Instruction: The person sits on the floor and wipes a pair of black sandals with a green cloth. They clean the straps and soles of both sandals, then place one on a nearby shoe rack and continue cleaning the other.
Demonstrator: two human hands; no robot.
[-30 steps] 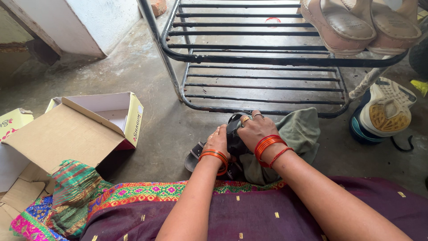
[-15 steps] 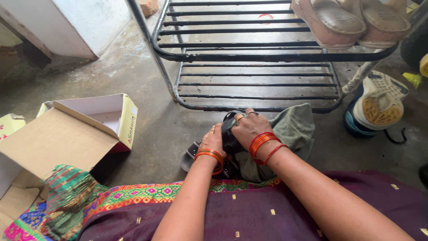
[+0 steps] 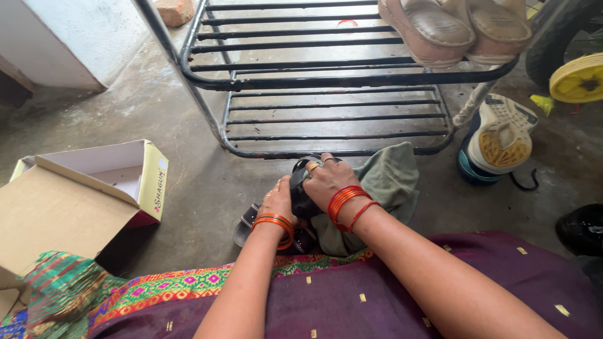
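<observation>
**Black sandal in hand, cloth beneath, wiping under way**

Item: black sandal [image 3: 300,199], held low over the floor [image 3: 195,182], just in front of my lap. My right hand [image 3: 326,182] is clamped over its top; my left hand [image 3: 276,202] is closed on its near-left side. Both grips are tight on the sandal, fingers wrapped.

Beneath and right of the right grip: green cloth [image 3: 386,182], bunched, touching the sandal and trailing toward me.

Below the left grip: second sandal [image 3: 251,220], dark and studded, flat on the floor, partly hidden by my wrist.

Progress, as I judge it: cleaning of the held sandal is mid-way; the second sandal appears untouched, and neither is on the rack [image 3: 326,81] beyond the grips.

Orientation: the held sandal's long axis seems to run away from me toward the rack, raised end far; toe or heel I cannot tell, the grips cover it.

Far left of the grips: open box [image 3: 81,188]. Far right: sneaker [image 3: 499,138], sole up. On the rack's upper tier: beige shoes [image 3: 458,28].
</observation>
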